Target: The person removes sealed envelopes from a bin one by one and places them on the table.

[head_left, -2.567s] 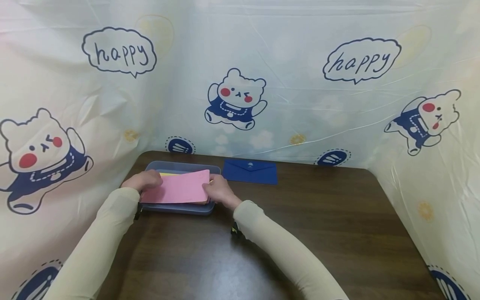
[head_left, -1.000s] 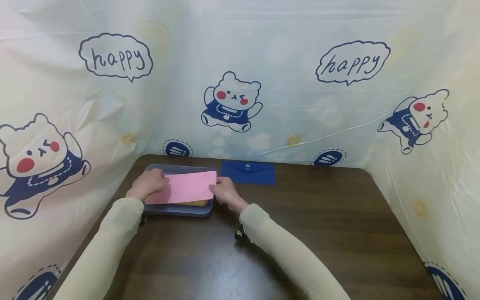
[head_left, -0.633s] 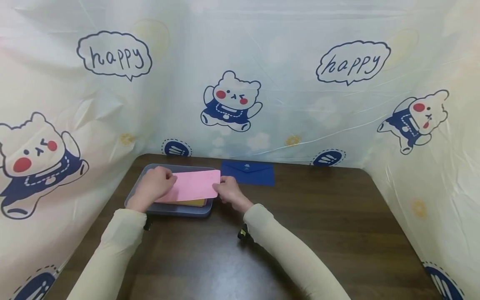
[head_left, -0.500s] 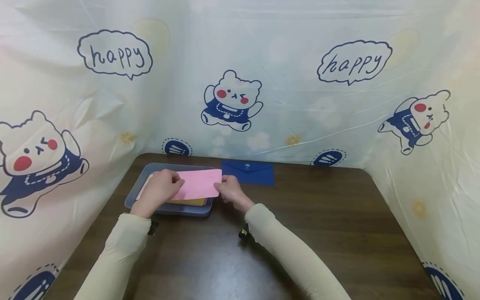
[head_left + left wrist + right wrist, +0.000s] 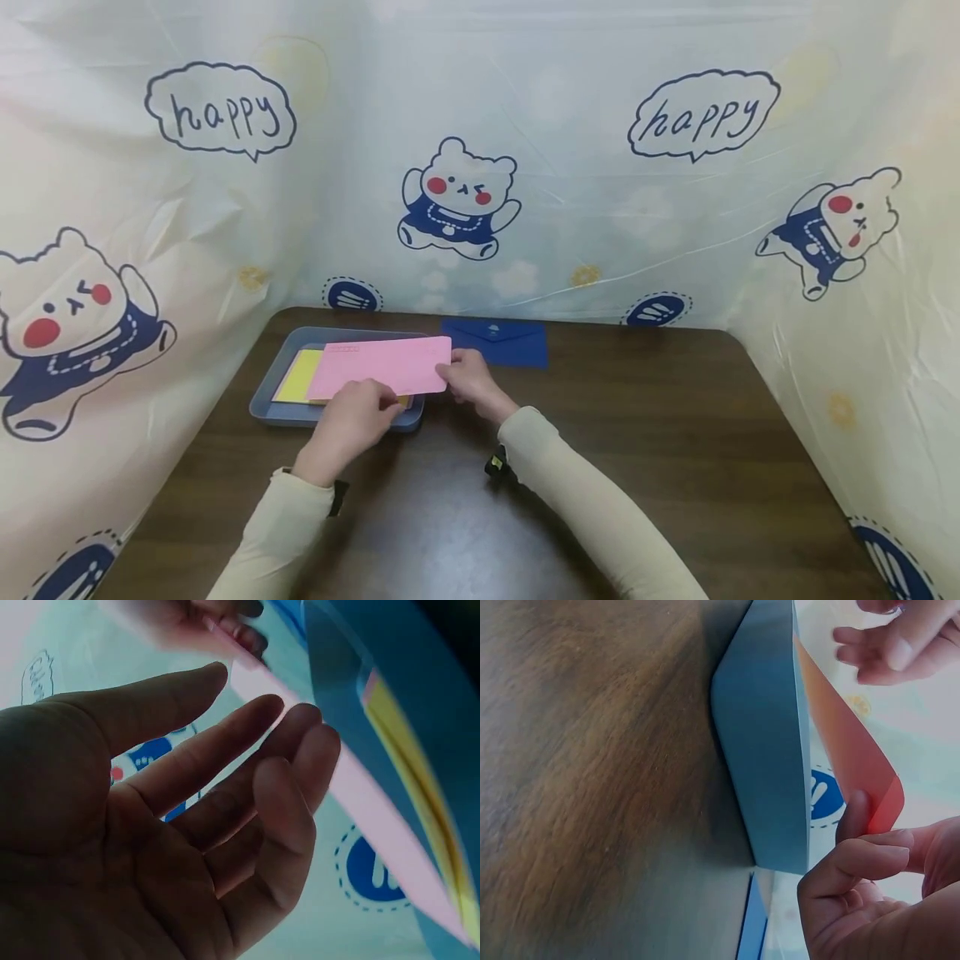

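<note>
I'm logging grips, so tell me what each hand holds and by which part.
The right hand pinches the pink paper by its right end in the head view; the left hand holds nothing.

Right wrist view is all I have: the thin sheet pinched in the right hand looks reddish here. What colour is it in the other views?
Observer: The thin rectangular sheet is pink in the head view.
Operator: Does the blue-grey plastic tray hold anything?
Observer: Yes, a flat yellow sheet shows in it, past the pink one's left end.
Operator: Is the left hand holding anything?
Observer: No, the left wrist view shows nothing between its thumb and fingers.
</note>
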A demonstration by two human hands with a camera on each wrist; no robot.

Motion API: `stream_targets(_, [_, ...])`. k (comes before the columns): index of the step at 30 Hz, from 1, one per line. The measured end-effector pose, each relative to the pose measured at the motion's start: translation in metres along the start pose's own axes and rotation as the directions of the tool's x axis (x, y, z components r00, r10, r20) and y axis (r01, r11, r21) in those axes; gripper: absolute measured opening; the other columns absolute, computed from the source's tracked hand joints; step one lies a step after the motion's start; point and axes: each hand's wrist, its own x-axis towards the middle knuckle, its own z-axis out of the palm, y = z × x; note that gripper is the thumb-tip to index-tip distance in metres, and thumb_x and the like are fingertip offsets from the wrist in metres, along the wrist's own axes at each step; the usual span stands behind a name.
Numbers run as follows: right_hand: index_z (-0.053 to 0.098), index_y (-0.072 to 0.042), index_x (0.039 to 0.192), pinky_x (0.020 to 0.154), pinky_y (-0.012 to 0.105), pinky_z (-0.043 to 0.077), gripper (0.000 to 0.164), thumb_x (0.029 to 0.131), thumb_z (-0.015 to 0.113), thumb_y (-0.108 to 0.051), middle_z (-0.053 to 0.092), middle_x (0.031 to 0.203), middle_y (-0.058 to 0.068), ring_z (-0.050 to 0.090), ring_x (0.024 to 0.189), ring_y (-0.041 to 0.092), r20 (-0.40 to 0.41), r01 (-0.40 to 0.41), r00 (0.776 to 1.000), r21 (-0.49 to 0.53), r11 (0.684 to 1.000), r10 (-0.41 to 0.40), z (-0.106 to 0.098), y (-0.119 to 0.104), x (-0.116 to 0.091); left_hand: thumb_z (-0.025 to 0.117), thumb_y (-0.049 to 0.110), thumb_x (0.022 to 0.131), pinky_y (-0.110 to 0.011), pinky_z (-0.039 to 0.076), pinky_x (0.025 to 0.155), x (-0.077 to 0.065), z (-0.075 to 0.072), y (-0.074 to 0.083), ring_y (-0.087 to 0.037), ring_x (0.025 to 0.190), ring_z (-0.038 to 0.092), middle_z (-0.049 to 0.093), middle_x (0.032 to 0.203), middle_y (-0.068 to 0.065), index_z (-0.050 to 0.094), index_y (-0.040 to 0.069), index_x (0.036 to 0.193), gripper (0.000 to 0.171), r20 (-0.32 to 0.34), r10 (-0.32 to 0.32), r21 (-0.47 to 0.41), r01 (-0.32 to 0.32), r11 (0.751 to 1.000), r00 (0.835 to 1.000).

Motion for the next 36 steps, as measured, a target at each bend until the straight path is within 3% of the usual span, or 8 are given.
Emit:
stream_targets(11, [0.070, -0.002, 0.111, 0.047, 0.030, 0.037, 0.015, 0.103, 0.064, -0.013, 0.049, 0.066, 0.005, 0.041, 0.049, 0.016, -0.004, 0.011, 1.000, -0.001, 1.000, -0.011, -0.014, 0.004, -0.002, 0.081, 0.007, 0.092, -0.036, 0.052, 0.062, 0.001, 0.029, -0.002, -0.023, 0.066, 0.057, 0.069, 0.082, -0.007, 0.080, 0.003, 0.101, 0.010, -0.012, -0.001, 0.039, 0.001, 0.999, 1.000])
stream_targets(24, [0.069, -0.002, 0.114, 0.048, 0.029, 0.037, 0.016, 0.104, 0.063, -0.013, 0.053, 0.070, 0.008, 0.044, 0.051, 0.018, -0.004, 0.003, 1.000, -0.021, 1.000, -0.003, -0.028, 0.008, -0.007, 0.083, 0.007, 0.091, -0.040, 0.057, 0.065, 0.006, 0.046, -0.002, -0.023, 0.067, 0.059, 0.071, 0.082, -0.009, 0.080, 0.002, 0.098, 0.010, -0.062, 0.000, 0.079, 0.005, 0.997, 0.998])
stream_targets(36, [0.069, -0.002, 0.119, 0.047, 0.027, 0.037, 0.020, 0.105, 0.063, -0.015, 0.057, 0.073, 0.009, 0.045, 0.052, 0.018, -0.031, -0.007, 1.000, -0.010, 1.000, 0.006, -0.036, 0.017, -0.013, 0.078, 0.005, 0.094, -0.046, 0.058, 0.071, 0.010, 0.052, 0.001, -0.025, 0.073, 0.064, 0.074, 0.088, -0.010, 0.081, 0.002, 0.100, 0.007, -0.074, -0.003, 0.085, 0.010, 0.996, 0.997])
